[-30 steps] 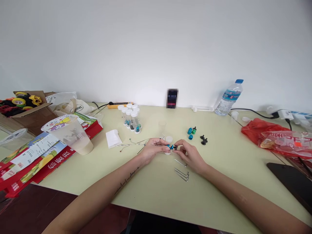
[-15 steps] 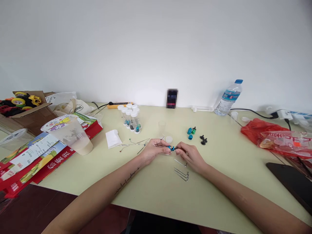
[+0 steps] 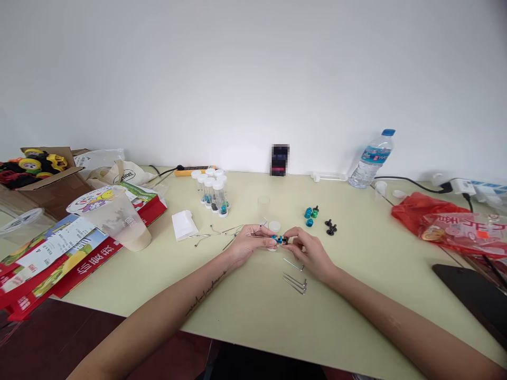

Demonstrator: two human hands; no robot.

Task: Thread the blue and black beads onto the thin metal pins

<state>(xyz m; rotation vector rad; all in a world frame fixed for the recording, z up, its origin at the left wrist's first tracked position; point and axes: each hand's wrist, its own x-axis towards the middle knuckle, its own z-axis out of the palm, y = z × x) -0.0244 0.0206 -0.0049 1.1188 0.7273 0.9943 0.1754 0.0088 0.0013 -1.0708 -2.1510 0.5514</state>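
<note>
My left hand (image 3: 247, 245) is closed, pinching a small shiny blue part (image 3: 279, 239) between thumb and fingers. Thin metal rods (image 3: 253, 233) stick out over the same hand. A small black part (image 3: 285, 240) is pinched in my right hand (image 3: 311, 253), right up against the blue one; whether the two are joined I cannot tell. Just beyond the fingers lie a white round cap (image 3: 274, 226) and a clear tube (image 3: 263, 207). Several bent metal rods (image 3: 295, 283) rest on the table below my right hand.
Small blue and green parts (image 3: 309, 213) and black parts (image 3: 331, 228) lie to the right. White-capped tubes (image 3: 209, 192), a white packet (image 3: 184, 225) and thin wires stand or lie left. Farther out are a drink cup (image 3: 129, 227), a water bottle (image 3: 371, 158) and a dark phone (image 3: 471, 295).
My right fingers have shifted slightly, and more of the black part now shows between them. The left hand has barely moved and keeps its pinch on the blue part.
</note>
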